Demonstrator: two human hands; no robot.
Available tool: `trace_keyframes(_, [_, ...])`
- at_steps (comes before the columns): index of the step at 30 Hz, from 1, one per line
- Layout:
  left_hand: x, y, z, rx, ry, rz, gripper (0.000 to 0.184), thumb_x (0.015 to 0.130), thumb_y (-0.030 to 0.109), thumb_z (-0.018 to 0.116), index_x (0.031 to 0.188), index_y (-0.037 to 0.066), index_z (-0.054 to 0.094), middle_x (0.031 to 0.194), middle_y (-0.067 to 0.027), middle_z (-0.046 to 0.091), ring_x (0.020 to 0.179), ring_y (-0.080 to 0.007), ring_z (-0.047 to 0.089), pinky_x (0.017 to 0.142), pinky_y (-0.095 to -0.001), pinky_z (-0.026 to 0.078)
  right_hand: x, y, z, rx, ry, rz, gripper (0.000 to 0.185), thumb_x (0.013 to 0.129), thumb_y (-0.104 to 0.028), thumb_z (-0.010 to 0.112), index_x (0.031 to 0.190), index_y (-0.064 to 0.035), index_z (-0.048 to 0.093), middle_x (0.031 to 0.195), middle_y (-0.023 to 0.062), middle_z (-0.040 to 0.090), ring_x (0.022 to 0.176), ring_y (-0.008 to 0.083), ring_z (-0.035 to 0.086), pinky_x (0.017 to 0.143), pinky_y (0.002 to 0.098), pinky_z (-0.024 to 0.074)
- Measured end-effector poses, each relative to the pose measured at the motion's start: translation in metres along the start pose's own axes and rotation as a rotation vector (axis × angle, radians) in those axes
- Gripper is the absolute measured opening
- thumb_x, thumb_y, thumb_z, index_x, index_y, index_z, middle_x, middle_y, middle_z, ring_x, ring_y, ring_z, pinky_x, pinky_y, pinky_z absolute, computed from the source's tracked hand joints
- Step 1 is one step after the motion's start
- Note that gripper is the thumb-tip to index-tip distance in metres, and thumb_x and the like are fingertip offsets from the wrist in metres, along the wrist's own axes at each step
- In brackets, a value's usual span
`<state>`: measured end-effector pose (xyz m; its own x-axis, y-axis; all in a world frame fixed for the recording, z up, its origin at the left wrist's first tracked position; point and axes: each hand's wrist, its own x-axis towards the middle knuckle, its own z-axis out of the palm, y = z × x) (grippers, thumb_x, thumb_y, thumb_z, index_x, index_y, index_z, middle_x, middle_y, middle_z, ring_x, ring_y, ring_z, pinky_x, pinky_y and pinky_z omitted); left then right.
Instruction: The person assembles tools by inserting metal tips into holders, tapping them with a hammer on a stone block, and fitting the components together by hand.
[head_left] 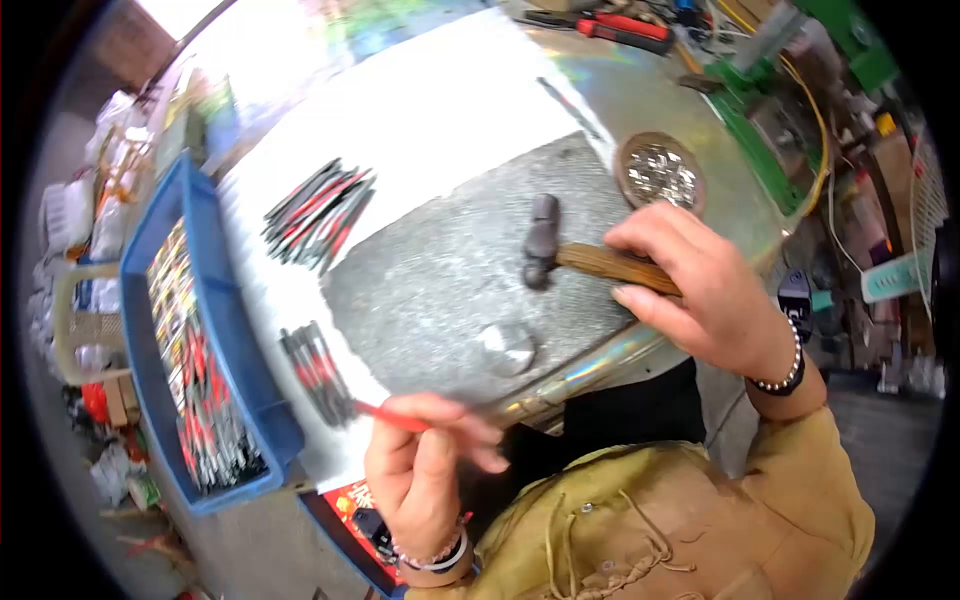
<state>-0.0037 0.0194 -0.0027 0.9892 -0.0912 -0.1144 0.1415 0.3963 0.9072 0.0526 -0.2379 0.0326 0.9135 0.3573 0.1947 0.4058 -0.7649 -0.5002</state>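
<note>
Right hand (695,290) has thumb and fingers closed round the wooden handle of a hammer (590,260), head out to that hand's left above or on the grey slab (430,280), can't tell which; likely head-heavy, stiff, best held well back on the wood. Left hand (420,460) pinches a slim red piece (395,416), blurred, near the dark-and-red bundle (316,375) on its outer side; probably light, smooth, maybe slippery, mid-length hold suits. Silver disc (508,347) lies on the slab between both hands.

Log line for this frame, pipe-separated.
left hand: holds thin red piece | right hand: at hammer, hold unclear | hammer: over gray slab
</note>
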Motion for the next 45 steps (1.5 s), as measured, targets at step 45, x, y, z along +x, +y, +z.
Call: trace_keyframes(45, [0.127,0.056,-0.065,1.425,0.162,0.328,0.012,0.08,0.006,0.064,0.09,0.0,0.066,0.077,-0.0097,0.063,0.065,-0.0149,0.058,0.06,-0.0274,0.047,-0.001,0.005,0.009,-0.11,-0.018,-0.052,0.031,0.071,0.0,0.057,0.101,-0.0022,0.049,0.089,0.0149,0.046,0.077,0.0329,0.056,0.063,0.0405,0.0459])
